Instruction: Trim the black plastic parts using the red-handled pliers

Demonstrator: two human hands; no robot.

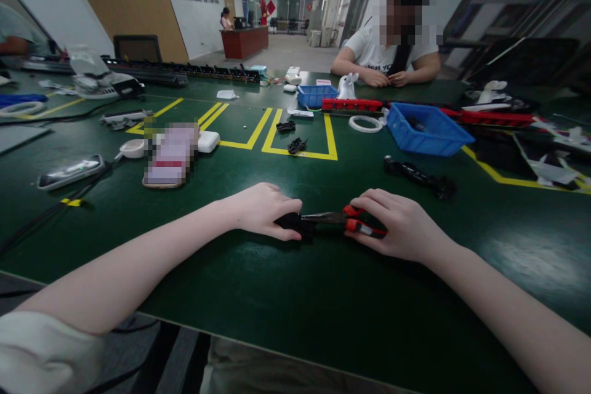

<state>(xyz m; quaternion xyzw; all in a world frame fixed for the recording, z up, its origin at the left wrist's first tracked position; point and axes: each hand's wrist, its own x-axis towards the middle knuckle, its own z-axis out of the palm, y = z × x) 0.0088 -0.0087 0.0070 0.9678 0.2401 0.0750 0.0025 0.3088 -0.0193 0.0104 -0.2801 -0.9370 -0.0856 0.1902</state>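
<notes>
My left hand rests on the dark green table, fingers pinched round a small black part. My right hand is closed round the red handles of a pair of needle-nose pliers. The pliers' jaws point left and meet the black part between my hands. Both forearms lie low over the table's near edge.
A black elongated part lies just beyond my right hand. A blue bin and a white ring sit farther back right. A phone and white charger lie at left. A person in a white shirt sits opposite. Yellow tape lines mark the table.
</notes>
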